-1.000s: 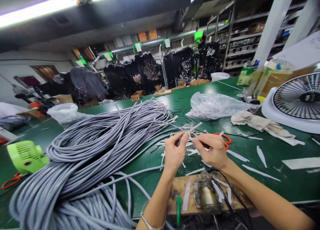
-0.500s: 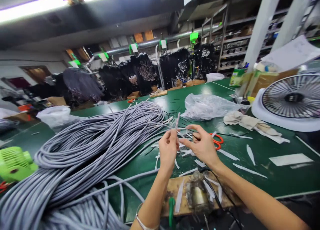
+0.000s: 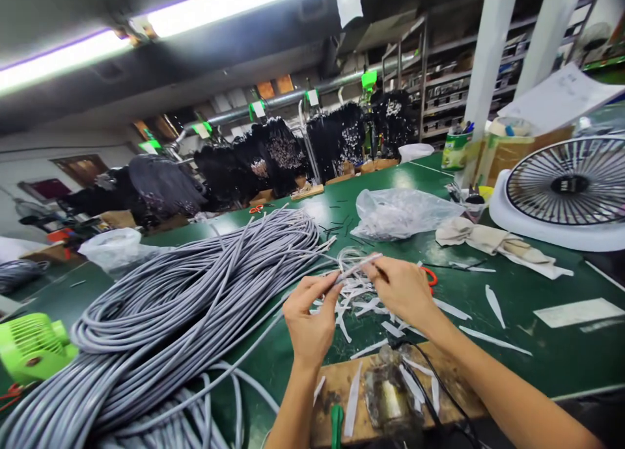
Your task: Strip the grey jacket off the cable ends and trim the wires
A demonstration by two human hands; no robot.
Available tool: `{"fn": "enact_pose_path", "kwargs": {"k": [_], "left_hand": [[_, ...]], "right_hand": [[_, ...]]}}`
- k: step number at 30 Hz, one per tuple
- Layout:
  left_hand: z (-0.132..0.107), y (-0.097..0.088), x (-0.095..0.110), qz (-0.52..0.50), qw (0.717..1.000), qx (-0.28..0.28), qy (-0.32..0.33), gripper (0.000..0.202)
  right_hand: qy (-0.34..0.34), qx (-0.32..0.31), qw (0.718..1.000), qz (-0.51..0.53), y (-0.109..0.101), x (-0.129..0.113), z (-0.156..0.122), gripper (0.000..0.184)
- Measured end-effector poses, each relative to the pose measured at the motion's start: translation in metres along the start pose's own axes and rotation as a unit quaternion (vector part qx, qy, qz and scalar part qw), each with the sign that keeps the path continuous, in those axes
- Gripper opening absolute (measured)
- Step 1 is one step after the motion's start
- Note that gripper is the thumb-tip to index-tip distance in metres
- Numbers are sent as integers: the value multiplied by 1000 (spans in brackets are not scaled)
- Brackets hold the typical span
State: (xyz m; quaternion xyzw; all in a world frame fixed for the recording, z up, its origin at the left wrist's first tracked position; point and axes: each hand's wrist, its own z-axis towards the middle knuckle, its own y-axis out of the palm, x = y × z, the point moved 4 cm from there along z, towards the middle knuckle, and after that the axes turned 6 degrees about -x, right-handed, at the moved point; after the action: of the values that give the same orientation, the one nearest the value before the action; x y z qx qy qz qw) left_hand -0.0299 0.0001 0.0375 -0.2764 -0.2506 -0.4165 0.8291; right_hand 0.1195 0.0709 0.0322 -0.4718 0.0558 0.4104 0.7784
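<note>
On the right of the green tabletop (image 3: 525,351) stands a white desk fan (image 3: 569,185), with a rumpled cloth (image 3: 493,239) beside it and a clear plastic bag (image 3: 403,215) farther left. A lime-green fan (image 3: 32,348) sits near left. Black bundles (image 3: 336,140) hang from a far pipe (image 3: 303,92), before metal shelving (image 3: 452,78).

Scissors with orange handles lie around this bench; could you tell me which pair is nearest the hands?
The pair just past the right hand, partly hidden by it; one lies by the lime-green fan, one beyond the grey cable coil.
</note>
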Motion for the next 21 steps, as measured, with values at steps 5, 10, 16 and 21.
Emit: {"fn": "enact_pose_path", "kwargs": {"k": [5, 10, 16, 21], "left_hand": [[-4, -2, 11, 104, 991, 32, 75, 25], [-4, -1, 14, 115, 989, 34, 85, 25], [-5, 3, 14, 119, 988, 27, 96, 25], [-5, 3, 14, 136, 985, 32, 98, 24]], "right_hand": [[-126, 86, 988, -20, -4, -26, -16, 26], [-159, 115, 980, -22, -7, -28, -18, 22], [-168, 114, 979, -27, -6, -30, -19, 22], [-155, 105, 982, -30, -6, -29, -19, 25]]}}
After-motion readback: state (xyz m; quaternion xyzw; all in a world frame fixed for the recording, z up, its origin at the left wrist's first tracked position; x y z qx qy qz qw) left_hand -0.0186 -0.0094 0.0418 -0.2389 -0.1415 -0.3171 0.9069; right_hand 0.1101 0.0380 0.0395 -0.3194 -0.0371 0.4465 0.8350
